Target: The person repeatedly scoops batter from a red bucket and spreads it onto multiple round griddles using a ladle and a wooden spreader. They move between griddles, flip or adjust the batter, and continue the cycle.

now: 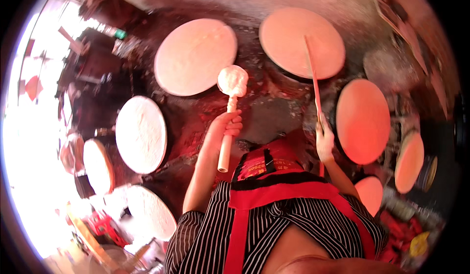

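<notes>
My left hand (pixel 228 124) grips the thick pale handle of a ladle (pixel 232 80). Its round bowl is heaped with pale, wet batter or dough, some of it down the neck. The bowl hangs by the lower right edge of a round griddle coated with a pale layer (pixel 192 55). In my right hand (pixel 324 139), which looks gloved, is a long thin stick (pixel 314 74). The stick's far end reaches over another pale, round griddle (pixel 286 35); whether it touches the surface I cannot tell.
Several more pale-topped round griddles ring me, including one at left (pixel 141 134) and one close by my right hand (pixel 362 121). A red apron (pixel 271 163) covers my front. Red items and a yellow one (pixel 419 244) lie low right. A plank (pixel 88 237) stands low left.
</notes>
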Motion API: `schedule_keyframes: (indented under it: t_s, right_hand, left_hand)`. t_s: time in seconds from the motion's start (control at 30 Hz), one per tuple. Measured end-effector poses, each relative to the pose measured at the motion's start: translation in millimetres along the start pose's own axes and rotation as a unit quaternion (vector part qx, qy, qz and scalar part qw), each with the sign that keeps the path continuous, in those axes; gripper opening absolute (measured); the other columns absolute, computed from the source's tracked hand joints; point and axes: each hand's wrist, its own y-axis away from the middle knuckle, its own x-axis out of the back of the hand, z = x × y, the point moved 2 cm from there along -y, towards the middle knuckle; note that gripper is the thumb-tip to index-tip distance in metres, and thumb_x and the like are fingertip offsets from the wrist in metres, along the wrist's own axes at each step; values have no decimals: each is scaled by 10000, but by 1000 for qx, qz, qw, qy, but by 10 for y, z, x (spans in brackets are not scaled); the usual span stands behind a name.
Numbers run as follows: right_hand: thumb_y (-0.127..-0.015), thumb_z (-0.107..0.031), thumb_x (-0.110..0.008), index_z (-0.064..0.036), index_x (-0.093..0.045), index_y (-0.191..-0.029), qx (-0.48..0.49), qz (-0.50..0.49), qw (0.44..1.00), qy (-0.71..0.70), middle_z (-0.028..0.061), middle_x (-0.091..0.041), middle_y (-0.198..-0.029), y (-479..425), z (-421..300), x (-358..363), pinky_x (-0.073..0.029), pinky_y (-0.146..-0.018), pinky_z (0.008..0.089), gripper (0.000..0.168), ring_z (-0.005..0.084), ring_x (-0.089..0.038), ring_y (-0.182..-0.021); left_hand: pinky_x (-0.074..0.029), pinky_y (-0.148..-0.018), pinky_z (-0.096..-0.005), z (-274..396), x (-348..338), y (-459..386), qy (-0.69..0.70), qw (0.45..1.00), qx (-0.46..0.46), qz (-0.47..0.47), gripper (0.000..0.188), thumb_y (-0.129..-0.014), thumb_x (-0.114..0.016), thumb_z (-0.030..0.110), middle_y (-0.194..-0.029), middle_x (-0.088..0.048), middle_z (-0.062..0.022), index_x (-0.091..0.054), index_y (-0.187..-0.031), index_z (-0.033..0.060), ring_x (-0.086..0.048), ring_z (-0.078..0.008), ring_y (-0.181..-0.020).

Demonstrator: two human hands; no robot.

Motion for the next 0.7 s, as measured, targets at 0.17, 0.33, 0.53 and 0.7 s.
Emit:
schedule_keyframes:
  t_s: [0.17,0.33,0.53,0.7]
  right_hand:
    - [-938,-109,-573,-28,-496,-1358,114,-181,977,-26,190,-549,-1343,128,-789,-619,-414,-995,287,435,207,-536,-1244]
    - [-933,-234,-576,-37,-594,-1143,210,-370,905,17,229,-637,-1061,-83,-1944,-2166,-496,-797,394,288,356,-632,-998]
    - [-878,-279,-589,-104,-584,-913,523,-479,697,106,173,-626,-833,650,-2994,-4061,-488,-660,496,178,389,-629,-796]
    - [-827,-222,-600,-111,-596,-917,633,-543,540,117,150,-652,-852,1663,-3350,-4891,-515,-710,475,142,357,-652,-800]
  left_hand:
    - [-268,-363,-158,-1,741,763,89,986,-136,39,145,-921,-510,28,-734,-434,-20,-443,-1048,8,-348,-32,-490]
    - [-262,-366,-152,-252,1427,1428,191,934,-286,98,73,-945,-484,26,-704,-400,5,-420,-978,17,-325,-26,-480]
    - [-265,-372,-155,-771,2163,2105,337,817,-454,113,56,-966,-469,30,-689,-359,23,-430,-1003,15,-312,-25,-489]
    - [-270,-371,-160,-1328,2327,2589,466,656,-574,151,100,-988,-442,38,-710,-346,7,-416,-1068,-17,-317,-34,-507]
